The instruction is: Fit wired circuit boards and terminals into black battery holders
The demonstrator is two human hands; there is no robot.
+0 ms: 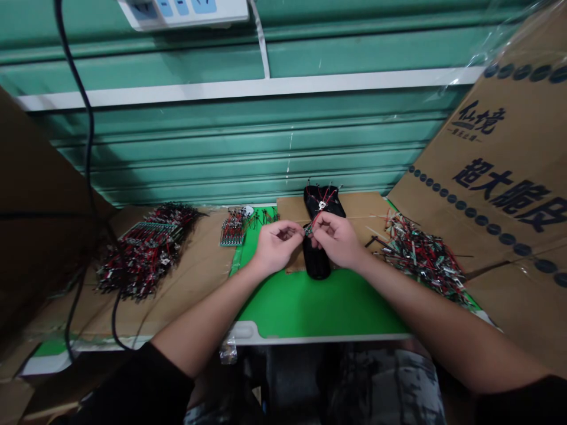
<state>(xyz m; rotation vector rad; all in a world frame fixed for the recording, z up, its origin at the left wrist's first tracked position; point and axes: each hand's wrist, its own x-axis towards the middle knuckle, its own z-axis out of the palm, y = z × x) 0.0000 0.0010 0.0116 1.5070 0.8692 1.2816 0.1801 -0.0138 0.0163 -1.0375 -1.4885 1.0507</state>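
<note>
Above a black object (317, 264) in the middle, my left hand (278, 245) and my right hand (335, 239) meet fingertip to fingertip. Both pinch a small green part with wires, partly hidden by the fingers. Just behind them, a small white piece (322, 205) with red and black wires lies on a black pad (337, 204). Left of my left hand stands a neat group of small wired boards (233, 230). Right of my right hand is a loose heap of red, black and white wired parts (425, 257).
A large pile of wired parts (146, 251) lies on cardboard (204, 271) at the left. Black cables (88, 136) hang in front of it. A printed carton (496, 171) rises at the right, a green shutter (230, 136) behind, with a power strip (186, 13) above.
</note>
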